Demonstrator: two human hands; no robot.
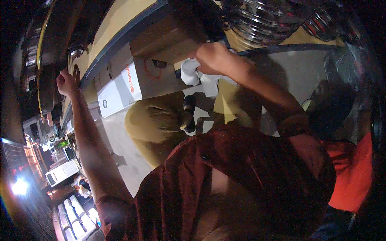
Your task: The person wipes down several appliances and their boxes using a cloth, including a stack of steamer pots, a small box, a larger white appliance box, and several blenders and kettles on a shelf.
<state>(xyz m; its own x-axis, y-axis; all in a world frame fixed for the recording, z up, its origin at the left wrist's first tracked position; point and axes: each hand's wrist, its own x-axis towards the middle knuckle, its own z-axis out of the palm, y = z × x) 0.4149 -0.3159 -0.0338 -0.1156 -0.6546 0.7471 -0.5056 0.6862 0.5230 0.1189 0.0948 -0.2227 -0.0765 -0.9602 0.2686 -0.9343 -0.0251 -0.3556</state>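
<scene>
My right hand (212,57) is closed on a crumpled white cloth or tissue (190,72), whose loose part hangs below the wrist. It is over the right end of an open cardboard box (162,57). The box has a white printed side and stands in front of my knees, by the table edge. At the far left, my left hand (66,84) is raised with curled fingers beside a dark, shiny surface (57,39). Shadow hides whether anything is in its fingers.
Coiled, shiny ribbed material (265,21) lies on the tabletop (120,19) at top right. A person in orange-red clothing (349,177) is close on the right. A yellow cable (39,60) runs along the left. Beyond are a bright lamp (19,186) and a white box (61,173).
</scene>
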